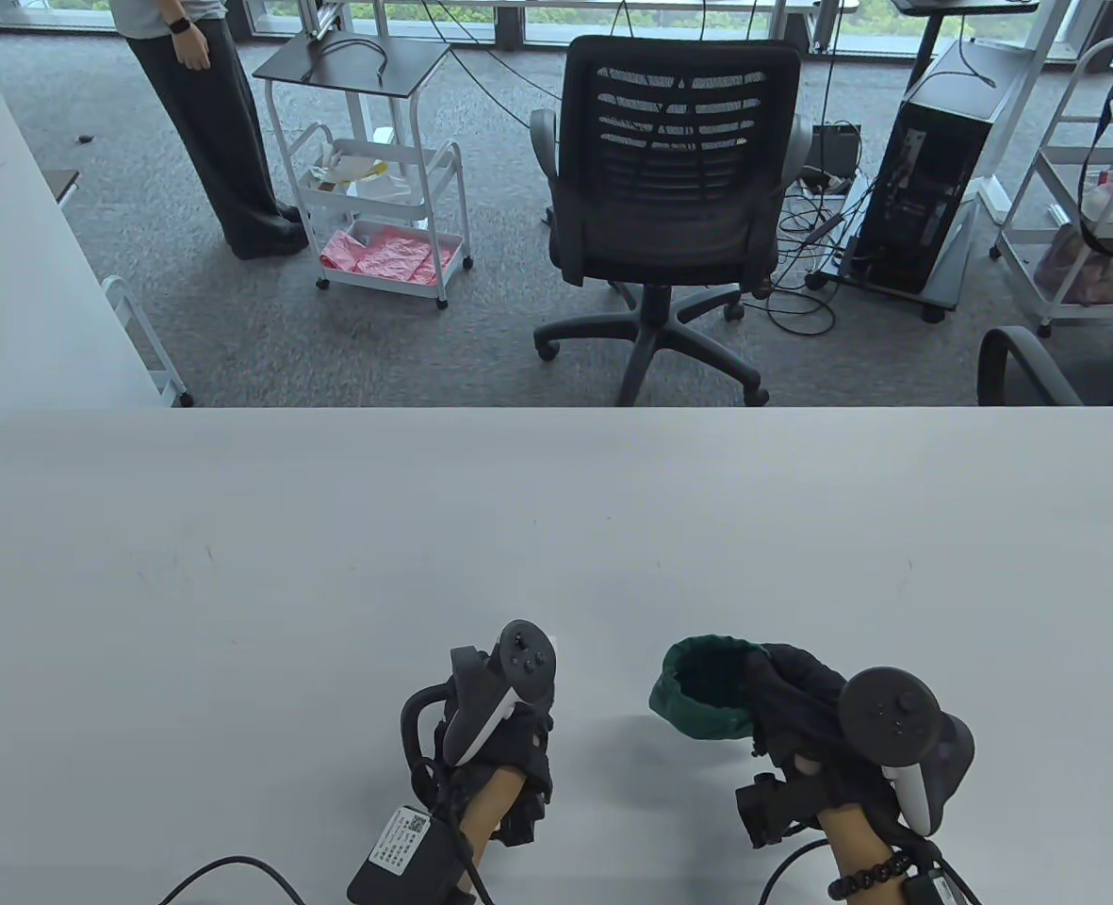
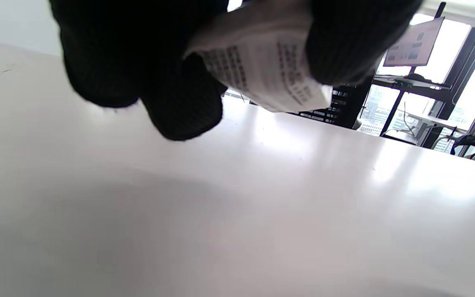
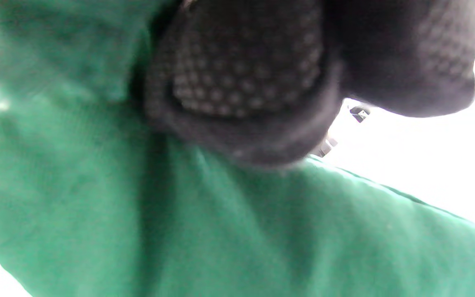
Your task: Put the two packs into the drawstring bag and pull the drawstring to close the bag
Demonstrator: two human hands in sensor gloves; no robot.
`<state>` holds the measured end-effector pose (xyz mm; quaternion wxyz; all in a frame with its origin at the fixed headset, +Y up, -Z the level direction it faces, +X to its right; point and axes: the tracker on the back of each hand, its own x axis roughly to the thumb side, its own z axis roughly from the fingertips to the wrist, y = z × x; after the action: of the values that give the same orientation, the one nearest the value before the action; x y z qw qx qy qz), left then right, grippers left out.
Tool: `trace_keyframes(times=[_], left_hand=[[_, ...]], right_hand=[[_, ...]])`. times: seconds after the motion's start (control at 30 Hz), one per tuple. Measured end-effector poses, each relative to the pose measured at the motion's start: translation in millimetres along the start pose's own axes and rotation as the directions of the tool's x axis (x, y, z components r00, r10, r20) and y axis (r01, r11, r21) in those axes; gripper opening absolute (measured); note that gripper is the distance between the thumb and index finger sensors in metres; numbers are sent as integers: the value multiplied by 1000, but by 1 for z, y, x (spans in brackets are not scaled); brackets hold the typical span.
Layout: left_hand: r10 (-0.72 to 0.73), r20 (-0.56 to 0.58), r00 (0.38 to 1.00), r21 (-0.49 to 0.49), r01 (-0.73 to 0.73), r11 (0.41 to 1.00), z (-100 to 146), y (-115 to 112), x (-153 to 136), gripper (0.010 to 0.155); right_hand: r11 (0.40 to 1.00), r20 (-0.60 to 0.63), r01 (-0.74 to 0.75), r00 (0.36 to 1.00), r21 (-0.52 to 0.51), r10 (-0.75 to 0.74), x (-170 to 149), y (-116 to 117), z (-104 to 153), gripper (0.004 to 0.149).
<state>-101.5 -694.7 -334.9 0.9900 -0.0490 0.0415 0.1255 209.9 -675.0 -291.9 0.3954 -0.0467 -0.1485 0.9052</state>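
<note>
A green drawstring bag [image 1: 707, 693] stands with its mouth open near the table's front edge, right of centre. My right hand [image 1: 787, 702] grips its right rim; in the right wrist view a gloved finger [image 3: 241, 78] presses into the green cloth [image 3: 262, 231]. My left hand [image 1: 504, 731] hovers to the left of the bag, a gap between them. Its fingers [image 2: 179, 95] curl round a white pack with black print [image 2: 262, 70], held just above the table. In the table view the pack is hidden under the hand. A second pack is not visible.
The white table [image 1: 330, 566] stretches wide beyond the hands. A black office chair [image 1: 669, 198] stands behind its far edge, a white cart [image 1: 377, 207] and a standing person [image 1: 207, 123] further back left. A cable [image 1: 226, 872] lies at the front edge.
</note>
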Motion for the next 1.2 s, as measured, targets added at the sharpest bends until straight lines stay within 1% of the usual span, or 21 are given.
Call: trace_keyframes(times=[0.17, 0.27, 0.33, 0.47, 0.53, 0.7, 0.83, 0.93, 1.13, 1.2], left_hand=[[107, 74, 991, 78, -113, 991, 7, 13, 2, 60], [174, 122, 977, 96, -186, 978, 12, 20, 2, 59], [244, 156, 957, 114, -263, 958, 16, 24, 3, 57], [342, 209, 916, 101, -368, 924, 20, 31, 3, 57], [407, 233, 883, 83, -435, 897, 22, 34, 3, 55], [502, 253, 827, 35, -526, 850, 22, 34, 0, 54], [540, 295, 788, 36, -574, 818, 23, 37, -1, 52], [580, 325, 747, 31, -621, 783, 25, 41, -2, 52], [642, 420, 642, 19, -713, 701, 32, 52, 0, 51], [649, 443, 619, 13, -728, 686, 35, 55, 0, 51]], right_hand=[[1000, -2, -2, 1000, -3, 2, 0, 0, 0, 43], [1000, -1, -7, 1000, -6, 7, 0, -1, 0, 43], [1000, 0, -7, 1000, -9, 7, 0, -1, 0, 43], [1000, 3, -6, 1000, -14, 6, 0, -2, 0, 43], [1000, 4, -7, 1000, -16, 7, 0, -2, 0, 43], [1000, 4, -6, 1000, -22, 6, -1, -3, 0, 43], [1000, 3, -7, 1000, -27, 7, -1, -4, 0, 43], [999, 5, -18, 1000, -30, 18, -1, -4, 0, 43], [998, 18, -45, 999, -40, 46, -1, -5, 0, 43], [998, 22, -53, 998, -43, 54, -1, -5, 0, 43]])
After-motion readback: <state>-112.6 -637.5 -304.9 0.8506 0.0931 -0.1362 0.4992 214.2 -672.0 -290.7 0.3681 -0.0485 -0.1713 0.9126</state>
